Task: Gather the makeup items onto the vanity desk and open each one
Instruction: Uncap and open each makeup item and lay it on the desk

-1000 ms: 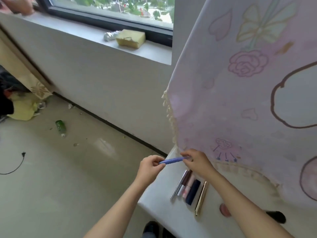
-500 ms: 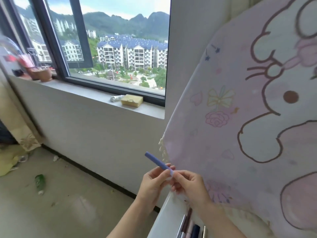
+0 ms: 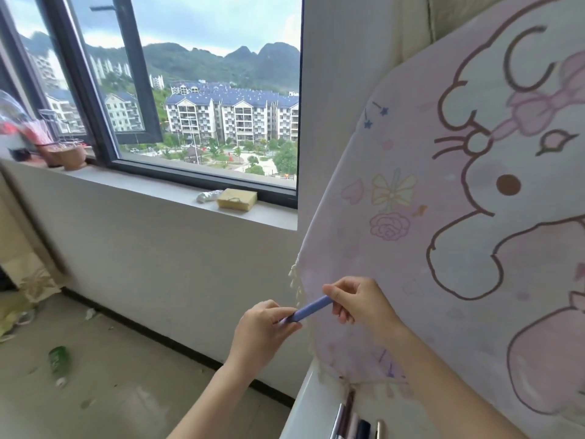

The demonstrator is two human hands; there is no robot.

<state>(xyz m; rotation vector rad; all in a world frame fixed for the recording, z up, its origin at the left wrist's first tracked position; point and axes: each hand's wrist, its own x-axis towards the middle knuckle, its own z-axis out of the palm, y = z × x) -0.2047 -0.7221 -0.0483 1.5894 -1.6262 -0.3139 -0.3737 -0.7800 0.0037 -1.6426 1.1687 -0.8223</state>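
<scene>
Head view: my left hand and right hand each pinch one end of the purple makeup stick, held in the air above the table edge; seemingly capped.

no readable text, labels, brands or numbers anywhere, only cartoon drawings on the cloth

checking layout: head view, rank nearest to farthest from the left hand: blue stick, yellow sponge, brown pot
1. blue stick, held in the left hand
2. yellow sponge, on the sill above
3. brown pot, sill's far left end
</scene>
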